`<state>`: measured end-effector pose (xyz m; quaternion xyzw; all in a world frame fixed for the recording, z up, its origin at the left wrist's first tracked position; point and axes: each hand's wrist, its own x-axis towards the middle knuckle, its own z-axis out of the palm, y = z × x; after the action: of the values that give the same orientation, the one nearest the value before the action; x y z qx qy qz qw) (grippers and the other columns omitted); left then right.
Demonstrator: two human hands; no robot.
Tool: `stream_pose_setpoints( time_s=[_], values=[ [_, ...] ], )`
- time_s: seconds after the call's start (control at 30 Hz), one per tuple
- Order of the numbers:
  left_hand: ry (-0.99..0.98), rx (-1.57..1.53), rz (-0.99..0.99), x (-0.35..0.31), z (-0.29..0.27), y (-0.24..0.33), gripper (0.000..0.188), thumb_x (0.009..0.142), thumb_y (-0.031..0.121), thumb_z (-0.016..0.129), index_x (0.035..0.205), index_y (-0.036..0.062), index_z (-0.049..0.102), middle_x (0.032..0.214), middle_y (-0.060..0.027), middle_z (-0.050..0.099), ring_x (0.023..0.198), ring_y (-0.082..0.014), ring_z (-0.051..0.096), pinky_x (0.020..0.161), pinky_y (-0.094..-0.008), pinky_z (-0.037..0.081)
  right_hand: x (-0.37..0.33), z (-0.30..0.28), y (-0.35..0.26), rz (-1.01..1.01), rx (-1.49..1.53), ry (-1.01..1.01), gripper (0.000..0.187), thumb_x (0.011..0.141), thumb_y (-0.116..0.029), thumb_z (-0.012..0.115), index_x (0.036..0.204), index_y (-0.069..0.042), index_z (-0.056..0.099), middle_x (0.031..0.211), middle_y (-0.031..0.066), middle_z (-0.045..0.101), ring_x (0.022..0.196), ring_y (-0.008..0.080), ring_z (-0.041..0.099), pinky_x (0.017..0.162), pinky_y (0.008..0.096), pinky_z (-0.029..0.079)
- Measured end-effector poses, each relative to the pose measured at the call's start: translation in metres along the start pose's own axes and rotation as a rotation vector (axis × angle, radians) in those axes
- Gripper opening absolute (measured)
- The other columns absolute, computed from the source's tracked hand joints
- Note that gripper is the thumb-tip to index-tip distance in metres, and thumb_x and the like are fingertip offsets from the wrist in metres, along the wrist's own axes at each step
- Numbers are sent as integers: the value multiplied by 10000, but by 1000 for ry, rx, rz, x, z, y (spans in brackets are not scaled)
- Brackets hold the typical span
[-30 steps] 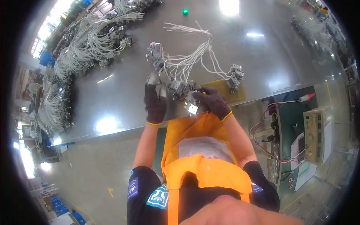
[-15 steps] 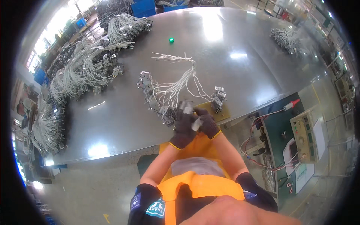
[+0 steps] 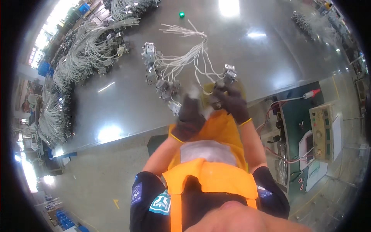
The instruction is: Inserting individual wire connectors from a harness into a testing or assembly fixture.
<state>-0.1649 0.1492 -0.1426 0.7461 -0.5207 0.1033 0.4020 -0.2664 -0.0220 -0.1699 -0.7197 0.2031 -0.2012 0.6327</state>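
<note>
A bundle of white wires (image 3: 184, 60) lies on the metal table, with small boxy metal parts at its wire ends. Several of these metal parts (image 3: 164, 88) form a curved row on the left. Another metal part (image 3: 229, 72) sits at the right. My left hand (image 3: 189, 118), in a dark glove with a yellow cuff, has a pale, blurred piece at its fingertips, too smeared to name. My right hand (image 3: 234, 103), gloved alike, curls its fingers round a wired metal part just below the right-hand one, over a yellowish board (image 3: 239, 91).
Large heaps of wired metal parts (image 3: 83, 63) line the table's left side, with another heap (image 3: 315, 27) at the far right. A green light (image 3: 181, 14) shows on the table. To the right stand a bench instrument (image 3: 321, 131), a red-tipped probe (image 3: 311, 94) and scissors (image 3: 301, 183).
My hands were close together and have moved apart. The right hand has gone up and right to the parts at that end. The view has shifted, so the table contents appear higher.
</note>
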Motion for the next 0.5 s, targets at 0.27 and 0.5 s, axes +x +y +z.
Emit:
stream_pose_setpoints(
  time_s=[0.27, 0.5],
  values=[
    [-285, 7, 15, -31, 8, -38, 629, 766, 91, 678, 1328, -40, 427, 1213, -280, 524, 1135, -470, 515, 987, -492, 423, -16, 52, -38, 235, -153, -174, 402, 851, -357, 677, 1154, -93, 666, 824, 26, 672, 603, 107, 595, 502, 277, 487],
    [-167, -30, -34, -22, 7, -56, 454, 841, 136, 642, 1256, 5, 511, 1138, -223, 572, 1073, -378, 560, 945, -419, 445, 13, 29, -11, 232, -64, -184, 338, 861, -297, 654, 1130, -93, 664, 1029, 90, 687, 947, 207, 637, 844, 342, 511]
  ],
)
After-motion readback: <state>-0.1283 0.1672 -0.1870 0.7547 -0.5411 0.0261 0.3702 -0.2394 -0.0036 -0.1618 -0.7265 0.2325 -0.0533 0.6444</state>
